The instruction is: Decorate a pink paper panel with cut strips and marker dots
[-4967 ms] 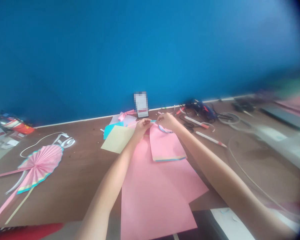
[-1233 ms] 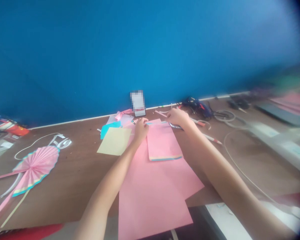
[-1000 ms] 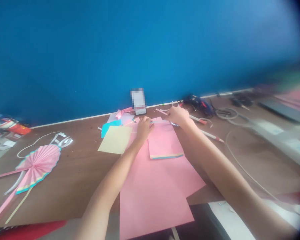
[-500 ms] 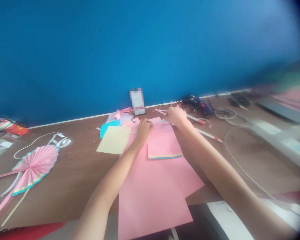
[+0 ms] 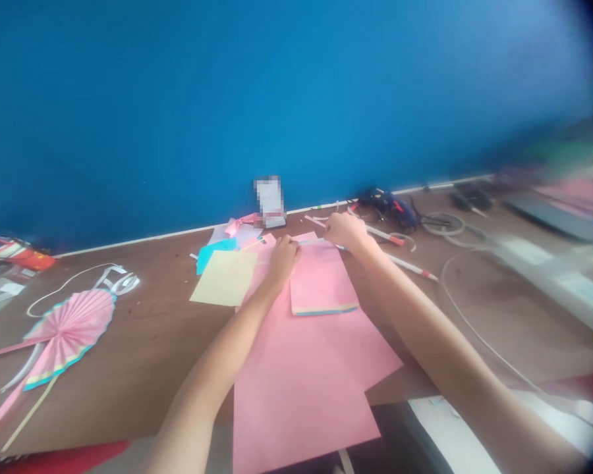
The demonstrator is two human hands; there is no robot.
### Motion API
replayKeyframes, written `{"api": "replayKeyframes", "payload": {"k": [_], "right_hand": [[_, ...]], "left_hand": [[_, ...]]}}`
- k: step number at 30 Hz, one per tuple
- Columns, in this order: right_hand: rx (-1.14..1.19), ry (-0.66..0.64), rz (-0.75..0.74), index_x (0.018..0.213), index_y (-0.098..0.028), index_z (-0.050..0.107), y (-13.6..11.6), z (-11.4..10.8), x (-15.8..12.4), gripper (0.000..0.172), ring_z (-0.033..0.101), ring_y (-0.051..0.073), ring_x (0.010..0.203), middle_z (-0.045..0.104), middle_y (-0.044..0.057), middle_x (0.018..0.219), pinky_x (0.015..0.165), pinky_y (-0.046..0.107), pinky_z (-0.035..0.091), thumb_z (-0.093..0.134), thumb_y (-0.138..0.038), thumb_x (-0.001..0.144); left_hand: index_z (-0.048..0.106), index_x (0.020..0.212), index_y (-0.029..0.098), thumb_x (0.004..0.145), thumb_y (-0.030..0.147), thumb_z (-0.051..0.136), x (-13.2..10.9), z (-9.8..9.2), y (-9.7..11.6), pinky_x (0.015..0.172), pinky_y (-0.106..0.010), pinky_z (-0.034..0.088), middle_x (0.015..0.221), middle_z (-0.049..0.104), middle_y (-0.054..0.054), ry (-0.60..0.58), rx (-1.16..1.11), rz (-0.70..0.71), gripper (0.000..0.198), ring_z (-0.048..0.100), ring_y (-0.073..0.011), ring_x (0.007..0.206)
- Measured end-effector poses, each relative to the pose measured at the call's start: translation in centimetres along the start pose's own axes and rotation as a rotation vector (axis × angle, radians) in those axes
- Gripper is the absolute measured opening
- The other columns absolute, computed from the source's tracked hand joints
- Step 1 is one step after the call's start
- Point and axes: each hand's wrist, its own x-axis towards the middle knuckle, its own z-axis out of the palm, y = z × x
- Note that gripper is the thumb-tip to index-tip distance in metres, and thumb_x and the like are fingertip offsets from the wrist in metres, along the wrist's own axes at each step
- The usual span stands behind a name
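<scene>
A small pink paper with a yellow and blue strip along its near edge lies on larger pink sheets. A narrow light-blue band runs across its far end, between my two hands. At the far left corner of that band, my left hand grips the paper with curled fingers. My right hand is closed at the far right corner, its fingertips down at the paper's edge and mostly hidden. Left of my left hand lie a pale yellow sheet and a blue paper.
A phone leans against the blue wall. A pleated pink paper fan with paper strips lies at left. White pencils, a dark blue bundle and a cable are at right. The pink sheets overhang the table's front edge.
Both hands stay at the far end of the small pink paper, almost unmoved. The whole view has shifted very slightly.
</scene>
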Motion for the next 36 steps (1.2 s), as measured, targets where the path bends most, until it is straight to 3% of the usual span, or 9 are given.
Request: {"api": "replayKeyframes", "payload": {"k": [13,24,29,36], "right_hand": [[-0.005,0.002,0.031,0.108,-0.015,0.071,0.5,-0.7,-0.1,0.037,0.066,0.029,0.094,0.070,0.018,0.100,0.079,0.036,0.049,0.060,-0.028,0.075],[0.019,-0.142,0.042,0.107,-0.015,0.073,1.5,-0.7,0.4,0.040,0.067,0.029,0.093,0.071,0.018,0.101,0.077,0.034,0.049,0.061,-0.036,0.075],[-0.002,-0.041,0.016,0.100,-0.020,0.075,1.6,-0.3,0.7,0.030,0.066,0.027,0.091,0.071,0.014,0.100,0.077,0.034,0.049,0.061,-0.032,0.076],[-0.020,0.080,-0.032,0.100,-0.020,0.075,1.5,0.5,0.9,0.029,0.066,0.028,0.092,0.071,0.015,0.100,0.079,0.036,0.049,0.058,-0.025,0.076]], "left_hand": [[0.067,0.090,0.017,0.091,0.019,0.045,0.0,0.1,-0.1,0.093,-0.037,0.040,0.094,0.055,-0.009,0.006,-0.022,-0.004,0.022,0.050,-0.0232,0.096],[0.067,0.087,0.017,0.091,0.017,0.044,0.1,0.1,0.0,0.091,-0.037,0.041,0.093,0.055,-0.010,0.002,0.023,-0.017,0.024,0.050,-0.0232,0.095],[0.067,0.088,0.017,0.090,0.017,0.044,0.0,0.1,0.0,0.091,-0.037,0.041,0.093,0.055,-0.010,0.016,0.009,-0.008,0.023,0.050,-0.0235,0.095],[0.067,0.089,0.016,0.091,0.017,0.044,0.0,-0.2,0.2,0.091,-0.037,0.041,0.094,0.055,-0.010,0.024,0.003,-0.013,0.023,0.050,-0.0233,0.096]]}}
